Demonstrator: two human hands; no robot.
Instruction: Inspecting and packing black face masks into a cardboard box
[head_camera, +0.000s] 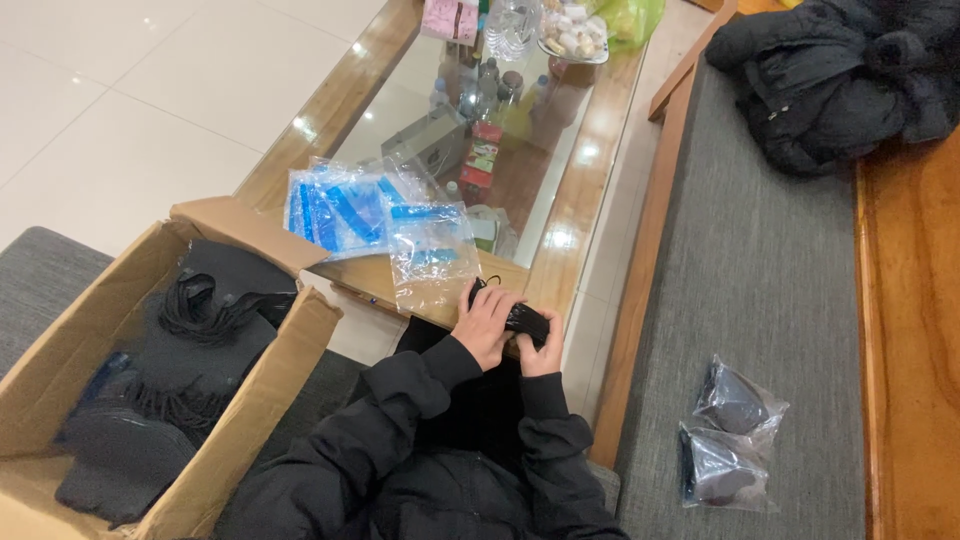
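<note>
Pale floor tiles lie to the far left of a glass-topped table (585, 150), with a grey bench (760, 300) on the right. Both hands are together at the table's near edge: the left hand (487, 322) and right hand (543, 350) clasp a black mask (525, 318). Just beyond them lies an empty clear bag (432, 255), with a stack of more bags (335, 210) to its left. Two bagged masks (730, 445) rest on the bench, seemingly finished; the box (150, 370) at near left holds many loose masks, so most of the work looks left.
</note>
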